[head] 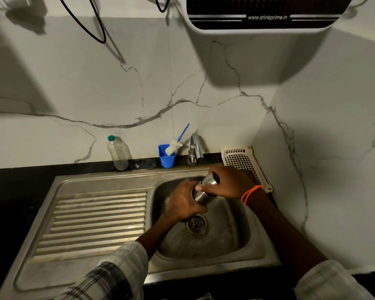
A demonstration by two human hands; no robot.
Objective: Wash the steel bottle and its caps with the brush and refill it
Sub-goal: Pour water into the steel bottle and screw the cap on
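The steel bottle [202, 192] is held tilted over the sink basin [230, 230], its top end pointing up and to the right. My left hand [183, 201] wraps around the bottle's lower body. My right hand [228, 180] grips the bottle's top end, covering the cap area, so I cannot tell whether a cap is on. The brush [176, 146], with a blue handle and white bristles, leans in a blue cup [167, 158] on the ledge behind the sink, left of the tap [194, 149].
A clear plastic bottle [118, 153] with a green cap stands on the ledge at the left. A white perforated basket [243, 162] sits right of the tap. The ribbed drainboard [95, 221] lies left of the basin. A water purifier [266, 14] hangs on the wall above.
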